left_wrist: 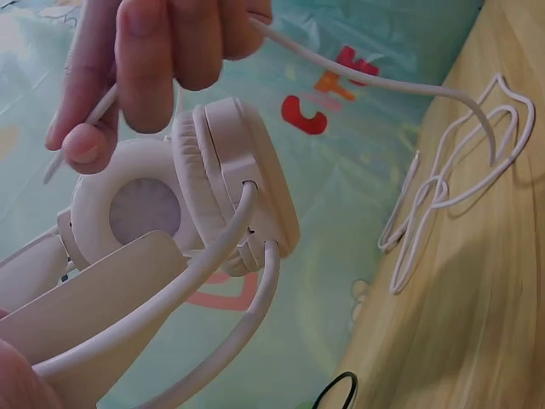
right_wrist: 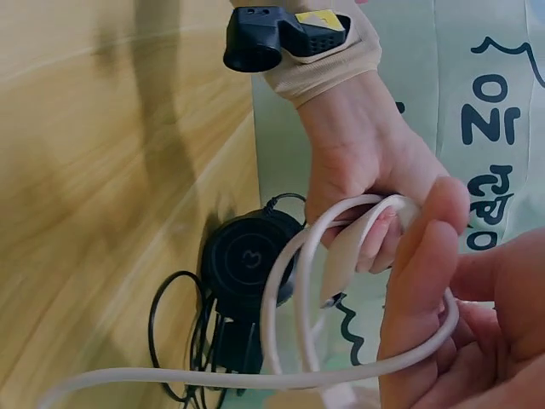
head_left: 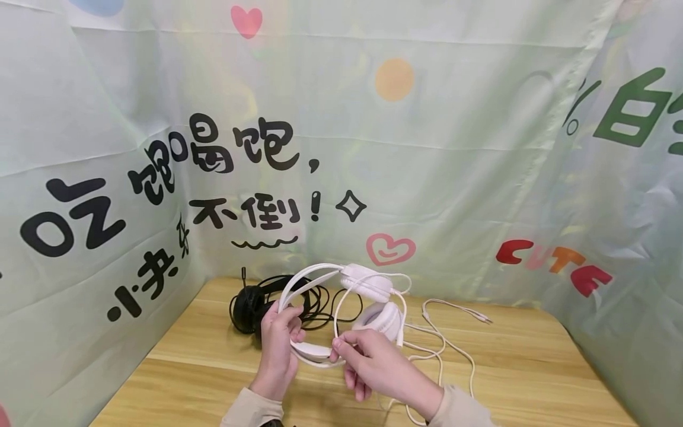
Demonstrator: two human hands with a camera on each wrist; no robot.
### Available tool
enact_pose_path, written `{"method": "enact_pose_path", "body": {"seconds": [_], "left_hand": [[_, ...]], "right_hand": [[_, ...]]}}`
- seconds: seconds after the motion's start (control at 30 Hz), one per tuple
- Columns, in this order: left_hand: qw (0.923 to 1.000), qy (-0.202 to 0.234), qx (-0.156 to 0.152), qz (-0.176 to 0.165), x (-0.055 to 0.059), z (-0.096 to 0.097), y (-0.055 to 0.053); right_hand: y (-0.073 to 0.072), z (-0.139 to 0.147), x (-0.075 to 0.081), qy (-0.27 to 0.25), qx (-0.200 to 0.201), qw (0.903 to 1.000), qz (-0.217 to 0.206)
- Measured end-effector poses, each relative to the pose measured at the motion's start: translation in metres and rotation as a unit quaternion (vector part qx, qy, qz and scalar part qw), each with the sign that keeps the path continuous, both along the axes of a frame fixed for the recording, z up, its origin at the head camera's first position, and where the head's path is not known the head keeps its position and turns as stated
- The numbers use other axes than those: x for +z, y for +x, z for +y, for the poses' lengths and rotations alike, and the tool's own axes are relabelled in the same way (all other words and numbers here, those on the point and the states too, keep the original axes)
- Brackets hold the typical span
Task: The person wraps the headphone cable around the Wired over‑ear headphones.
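A pair of white over-ear headphones (head_left: 368,284) is held up above the table, its ear cups toward the back right. My left hand (head_left: 278,344) grips the headband at its left side. Between thumb and fingertips my right hand (head_left: 377,363) pinches a white cable (left_wrist: 366,79), just in front of the nearer ear cup (head_left: 380,320). In the right wrist view that cable loops round the right fingers (right_wrist: 421,290). The left wrist view shows two white tubes running into one ear cup.
Behind my left hand a black headset (head_left: 248,308) with a mic boom lies on the wooden table (head_left: 181,362), its black cable (head_left: 320,323) tangled beside it. More white cable trails over the table's right side, ending in a plug (head_left: 484,318). Printed cloth (head_left: 453,196) hangs round the table.
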State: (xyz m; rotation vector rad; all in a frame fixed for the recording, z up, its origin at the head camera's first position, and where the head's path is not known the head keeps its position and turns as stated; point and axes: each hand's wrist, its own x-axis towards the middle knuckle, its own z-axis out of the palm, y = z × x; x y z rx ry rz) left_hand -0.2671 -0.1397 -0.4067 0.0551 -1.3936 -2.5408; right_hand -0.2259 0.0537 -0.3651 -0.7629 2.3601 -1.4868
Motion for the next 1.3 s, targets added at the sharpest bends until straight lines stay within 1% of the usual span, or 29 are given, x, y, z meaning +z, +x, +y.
{"method": "enact_pose_path", "body": {"seconds": [0.23, 0.4, 0.57, 0.67, 0.93, 1.13, 1.3], "left_hand": [[1.0000, 0.008, -0.005, 0.002, 0.003, -0.004, 0.000], [0.9998, 0.017, -0.001, 0.000, 0.006, -0.007, 0.001], [0.9995, 0.030, -0.003, 0.000, 0.008, -0.010, 0.000], [0.9994, 0.034, -0.005, 0.000, 0.009, -0.011, 0.000], [0.9990, 0.042, -0.015, -0.001, 0.012, -0.013, 0.001], [0.9986, 0.049, -0.018, 0.003, 0.012, -0.014, 0.000], [0.9987, 0.047, -0.018, 0.007, 0.011, -0.015, 0.000]], "right_hand": [[0.002, 0.006, -0.008, 0.003, 0.015, 0.9999, -0.001], [0.002, 0.008, -0.014, 0.001, 0.034, 0.9994, -0.005], [0.004, 0.011, -0.020, 0.010, 0.041, 0.9991, -0.004], [0.004, 0.012, -0.024, 0.013, 0.042, 0.9990, -0.005], [0.004, 0.019, -0.032, 0.029, 0.024, 0.9990, -0.025], [0.002, 0.022, -0.036, 0.024, 0.020, 0.9983, -0.048], [0.000, 0.025, -0.038, 0.024, 0.023, 0.9983, -0.048]]}}
